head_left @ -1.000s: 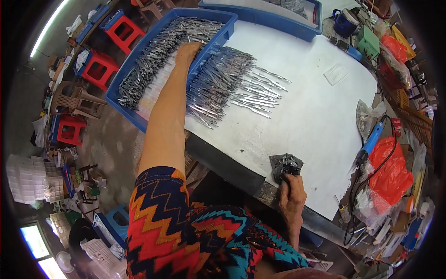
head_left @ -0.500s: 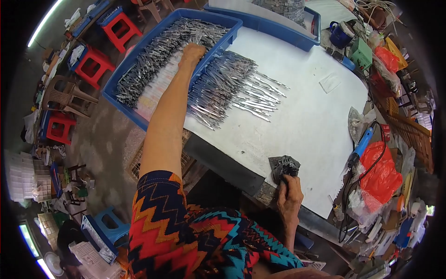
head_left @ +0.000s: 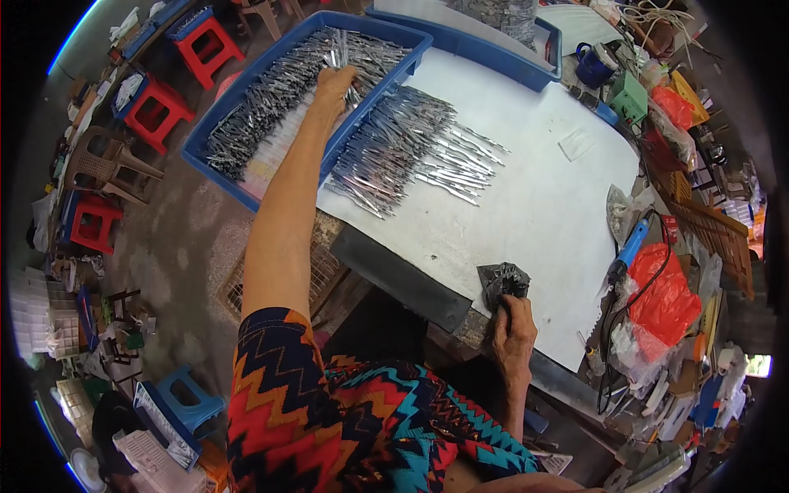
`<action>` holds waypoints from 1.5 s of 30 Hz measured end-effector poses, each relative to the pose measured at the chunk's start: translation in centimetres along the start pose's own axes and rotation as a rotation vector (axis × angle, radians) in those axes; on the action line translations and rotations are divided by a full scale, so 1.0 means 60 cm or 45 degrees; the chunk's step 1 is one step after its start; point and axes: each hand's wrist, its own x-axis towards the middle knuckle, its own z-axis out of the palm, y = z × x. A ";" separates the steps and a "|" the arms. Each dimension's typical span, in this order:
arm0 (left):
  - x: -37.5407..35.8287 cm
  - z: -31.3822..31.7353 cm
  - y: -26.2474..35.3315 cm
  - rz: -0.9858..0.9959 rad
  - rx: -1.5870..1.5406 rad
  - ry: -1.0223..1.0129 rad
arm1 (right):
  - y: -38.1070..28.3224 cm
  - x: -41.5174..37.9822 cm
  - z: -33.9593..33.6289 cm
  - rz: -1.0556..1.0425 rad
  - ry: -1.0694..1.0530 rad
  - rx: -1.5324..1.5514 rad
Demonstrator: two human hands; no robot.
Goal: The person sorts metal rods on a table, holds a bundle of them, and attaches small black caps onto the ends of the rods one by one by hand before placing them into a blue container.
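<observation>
My left hand (head_left: 335, 85) reaches into a blue tray (head_left: 246, 201), its fingers closed around a small bunch of thin silver metal rods (head_left: 338, 51) that points up and away. Many more such rods (head_left: 271, 99) fill the tray around it. Beside the tray, a wide row of similar rods (head_left: 394, 135) lies on the white table surface (head_left: 534, 205), some spread apart at its right end. Near the table's front edge, my right hand (head_left: 514, 327) is closed on a crumpled black plastic bag (head_left: 503, 283); whatever is inside it is hidden.
A second blue tray (head_left: 493, 67) stands at the back. On the right are a blue-handled tool (head_left: 633, 242) with a black cable, a red plastic bag (head_left: 664, 296), a dark blue mug (head_left: 596, 66) and a green box (head_left: 629, 97). Red stools (head_left: 156, 111) stand on the floor to the left.
My left hand has shifted slightly up and left, and the bunch of rods in it now stands out above the others. My right hand stays on the black bag.
</observation>
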 end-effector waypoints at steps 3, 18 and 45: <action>-0.007 -0.011 0.019 -0.036 -0.277 -0.035 | -0.002 -0.001 0.001 -0.046 0.025 -0.042; -0.255 0.032 0.071 0.380 -0.679 -0.527 | -0.002 -0.014 0.013 -0.127 0.099 -0.154; -0.468 0.088 -0.126 0.431 0.128 -0.820 | 0.009 -0.016 0.000 -0.050 0.077 -0.117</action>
